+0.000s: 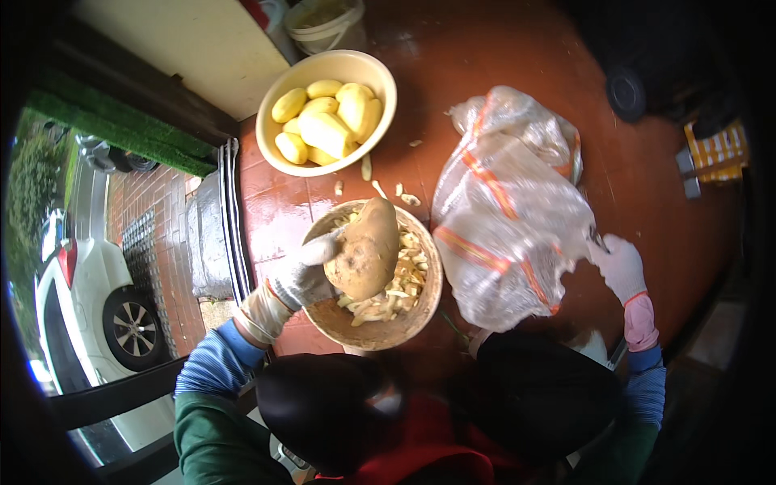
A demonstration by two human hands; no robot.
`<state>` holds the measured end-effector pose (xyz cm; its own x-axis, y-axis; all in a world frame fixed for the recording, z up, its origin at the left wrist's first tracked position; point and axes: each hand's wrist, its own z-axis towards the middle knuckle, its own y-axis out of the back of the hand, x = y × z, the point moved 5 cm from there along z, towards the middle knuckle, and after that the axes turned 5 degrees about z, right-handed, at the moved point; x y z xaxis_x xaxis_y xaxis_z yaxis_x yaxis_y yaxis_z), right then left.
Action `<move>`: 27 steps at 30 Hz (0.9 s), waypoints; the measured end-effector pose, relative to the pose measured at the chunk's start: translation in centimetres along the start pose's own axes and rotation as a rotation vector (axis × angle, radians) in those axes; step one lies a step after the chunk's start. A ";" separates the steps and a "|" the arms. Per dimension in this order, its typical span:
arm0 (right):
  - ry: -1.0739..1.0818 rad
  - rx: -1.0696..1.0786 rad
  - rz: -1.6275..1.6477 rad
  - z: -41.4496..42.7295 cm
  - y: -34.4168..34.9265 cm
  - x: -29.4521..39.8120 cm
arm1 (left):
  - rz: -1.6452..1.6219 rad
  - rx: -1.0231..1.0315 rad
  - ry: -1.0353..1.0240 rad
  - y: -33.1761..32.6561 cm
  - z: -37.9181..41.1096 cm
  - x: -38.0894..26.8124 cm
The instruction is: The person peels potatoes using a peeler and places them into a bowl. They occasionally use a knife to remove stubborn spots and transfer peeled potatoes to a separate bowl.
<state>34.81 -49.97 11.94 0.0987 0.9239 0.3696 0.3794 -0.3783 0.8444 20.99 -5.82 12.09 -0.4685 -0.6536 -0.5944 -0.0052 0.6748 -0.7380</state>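
My left hand (309, 270), in a whitish glove, holds a large unpeeled potato (364, 248) above a bowl of peelings (315, 321). At the right, my gloved right hand (618, 267) is closed at the torn edge of a clear woven plastic sack (515, 200) with orange stripes. A small dark object, perhaps a peeler, shows at its fingertips; how it is held is unclear. Beyond the bowl stands a cream basin (388, 115) with several peeled potatoes (327, 130).
Loose peel scraps (410, 199) lie on the red tiled floor (655, 182) between basin and bowl. A white bucket (327, 30) stands behind the basin. At the left are a cream panel (200, 54) and a ribbed sill (233, 224), with a parked white car (91, 291) outside.
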 end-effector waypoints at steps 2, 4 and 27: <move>-0.056 0.039 -0.279 -0.8 0.5 -1.4 | -0.226 -0.098 0.020 2.9 -1.8 1.3; -0.086 0.087 -0.484 -2.2 2.3 2.3 | -0.415 -0.103 0.002 5.4 -3.5 2.7; 1.525 0.233 -0.318 -10.0 -20.1 36.5 | -0.627 -0.341 0.068 11.6 -6.3 11.7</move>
<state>21.63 -9.18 12.34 -0.9384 -0.0186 0.3450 0.3454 -0.0379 0.9377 9.93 -3.49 -1.39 -0.3407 -0.9381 -0.0620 -0.5617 0.2560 -0.7868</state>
